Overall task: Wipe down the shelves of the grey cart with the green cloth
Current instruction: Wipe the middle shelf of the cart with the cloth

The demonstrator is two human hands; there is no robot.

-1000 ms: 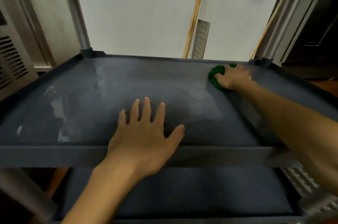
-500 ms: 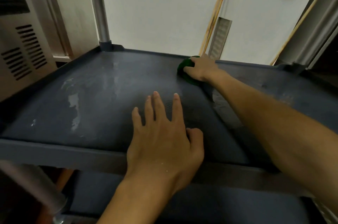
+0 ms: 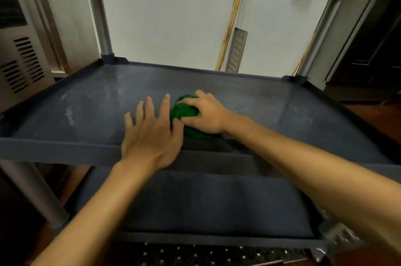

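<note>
Both hands rest on the cart shelf point(image 3: 271, 100): left hand point(image 3: 152, 135) flat, fingers spread; right hand point(image 3: 206, 114) clutching the green cloth point(image 3: 184, 111).

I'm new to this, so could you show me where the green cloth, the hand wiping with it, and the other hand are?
green cloth point(image 3: 183, 111), head view, bunched middle.
right hand point(image 3: 207, 114), head view, back of hand.
left hand point(image 3: 152, 135), head view, back of hand.

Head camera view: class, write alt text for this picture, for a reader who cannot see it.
A person's right hand presses a bunched green cloth onto the middle shelf of a grey cart, near its front edge. The left hand lies flat beside it, fingers spread. Pale smears mark the shelf's left side; a lower shelf shows beneath.
</note>
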